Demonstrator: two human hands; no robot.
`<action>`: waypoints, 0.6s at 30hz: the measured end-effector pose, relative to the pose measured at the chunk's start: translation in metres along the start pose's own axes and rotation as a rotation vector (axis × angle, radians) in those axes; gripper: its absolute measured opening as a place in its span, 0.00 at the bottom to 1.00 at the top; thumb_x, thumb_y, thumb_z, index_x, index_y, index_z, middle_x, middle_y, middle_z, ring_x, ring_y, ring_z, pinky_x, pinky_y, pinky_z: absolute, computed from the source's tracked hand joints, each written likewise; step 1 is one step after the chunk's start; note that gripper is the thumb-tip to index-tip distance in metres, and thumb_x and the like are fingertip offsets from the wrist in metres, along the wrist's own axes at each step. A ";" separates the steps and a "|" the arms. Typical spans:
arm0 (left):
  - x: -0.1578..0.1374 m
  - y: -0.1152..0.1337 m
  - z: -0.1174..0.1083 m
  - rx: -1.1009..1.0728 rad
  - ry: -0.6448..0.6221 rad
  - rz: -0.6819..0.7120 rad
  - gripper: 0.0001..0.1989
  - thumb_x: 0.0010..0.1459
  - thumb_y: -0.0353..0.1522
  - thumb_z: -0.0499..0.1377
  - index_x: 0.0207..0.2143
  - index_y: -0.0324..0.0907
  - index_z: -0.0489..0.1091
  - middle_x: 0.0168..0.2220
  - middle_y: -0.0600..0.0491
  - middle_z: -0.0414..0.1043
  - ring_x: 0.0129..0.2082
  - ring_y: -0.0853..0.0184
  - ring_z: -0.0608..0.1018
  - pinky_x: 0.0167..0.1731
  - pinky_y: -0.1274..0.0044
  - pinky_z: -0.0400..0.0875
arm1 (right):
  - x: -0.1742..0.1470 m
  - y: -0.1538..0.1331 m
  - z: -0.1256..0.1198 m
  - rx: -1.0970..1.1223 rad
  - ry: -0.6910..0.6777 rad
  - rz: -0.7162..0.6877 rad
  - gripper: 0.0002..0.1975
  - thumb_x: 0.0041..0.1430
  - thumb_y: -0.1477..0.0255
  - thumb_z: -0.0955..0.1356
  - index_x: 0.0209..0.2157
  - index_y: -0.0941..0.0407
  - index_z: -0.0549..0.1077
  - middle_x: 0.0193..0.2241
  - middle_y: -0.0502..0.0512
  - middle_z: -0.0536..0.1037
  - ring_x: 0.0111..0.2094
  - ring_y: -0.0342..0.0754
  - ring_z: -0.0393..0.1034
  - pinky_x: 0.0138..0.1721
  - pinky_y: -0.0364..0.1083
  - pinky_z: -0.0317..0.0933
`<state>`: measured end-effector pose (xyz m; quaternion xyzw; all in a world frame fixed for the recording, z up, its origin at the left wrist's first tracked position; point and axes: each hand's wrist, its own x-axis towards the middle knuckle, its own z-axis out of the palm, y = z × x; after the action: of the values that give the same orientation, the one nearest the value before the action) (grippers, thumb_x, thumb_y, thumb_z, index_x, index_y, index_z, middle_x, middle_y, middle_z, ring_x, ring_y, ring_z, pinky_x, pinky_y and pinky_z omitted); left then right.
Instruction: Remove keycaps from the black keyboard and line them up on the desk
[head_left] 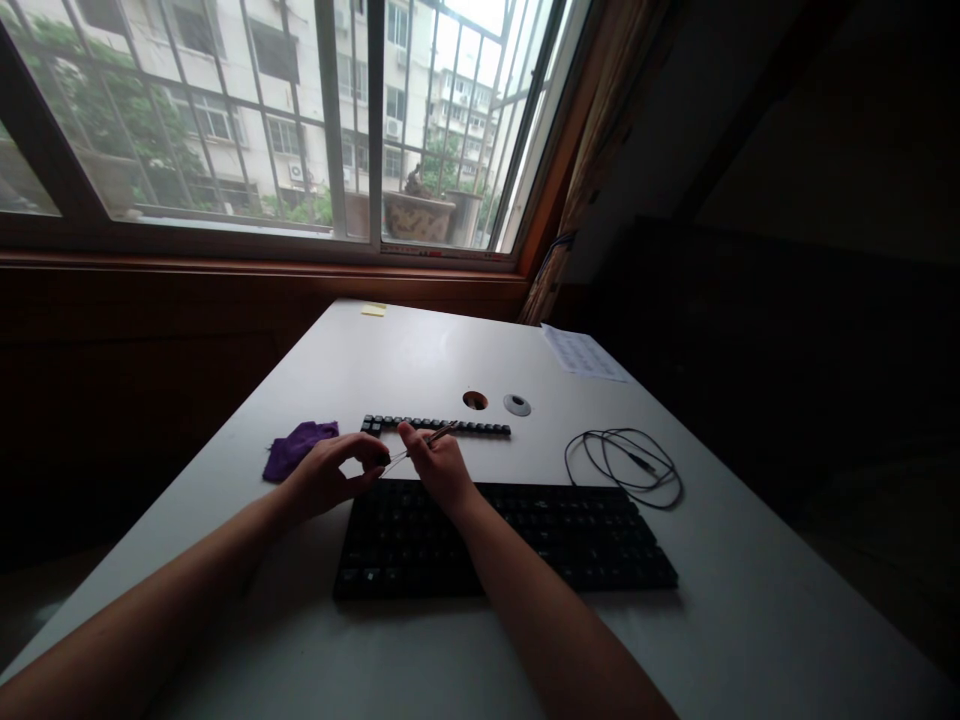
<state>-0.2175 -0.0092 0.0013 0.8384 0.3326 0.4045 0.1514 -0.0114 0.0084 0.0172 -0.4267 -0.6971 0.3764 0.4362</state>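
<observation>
My left hand (334, 470) is pinched, with a small black keycap (385, 459) between thumb and fingertips. My right hand (439, 465) is closed around a keycap puller (441, 433); its thin wire ends point left and reach the keycap. Both hands are over the upper left part of a black keyboard (585, 540), which lies flat on the table. Behind them stands a row of loose black keycaps (480, 428), partly hidden by my right hand.
The white table (420, 660) bears a purple cloth (289, 452) at left and a coiled black cable (626, 465) at right. Farther back are a cable hole (475, 400), its round cover (517, 404), a printed sheet (581, 352) and a yellow note (373, 310). A barred window stands beyond.
</observation>
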 end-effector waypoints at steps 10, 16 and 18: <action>0.003 0.007 -0.002 -0.060 0.019 0.066 0.12 0.59 0.24 0.59 0.46 0.40 0.70 0.41 0.47 0.76 0.32 0.69 0.77 0.33 0.77 0.75 | 0.001 0.002 0.000 0.025 -0.032 -0.012 0.29 0.62 0.49 0.61 0.16 0.55 0.62 0.14 0.45 0.60 0.19 0.41 0.55 0.24 0.42 0.50; 0.006 0.008 -0.005 -0.081 0.012 0.044 0.11 0.59 0.25 0.61 0.45 0.40 0.71 0.39 0.48 0.74 0.34 0.68 0.76 0.35 0.75 0.74 | 0.001 0.001 0.000 0.015 -0.031 -0.003 0.29 0.62 0.49 0.61 0.16 0.55 0.61 0.14 0.45 0.60 0.18 0.40 0.55 0.23 0.42 0.48; 0.006 0.006 -0.006 -0.112 0.009 0.023 0.09 0.59 0.27 0.62 0.44 0.40 0.73 0.39 0.48 0.74 0.35 0.67 0.76 0.36 0.74 0.74 | 0.001 0.001 0.000 0.011 -0.027 0.001 0.29 0.62 0.49 0.61 0.16 0.55 0.60 0.14 0.45 0.60 0.18 0.40 0.55 0.23 0.43 0.48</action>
<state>-0.2168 -0.0099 0.0121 0.8306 0.3003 0.4278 0.1919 -0.0111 0.0094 0.0167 -0.4195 -0.7006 0.3862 0.4289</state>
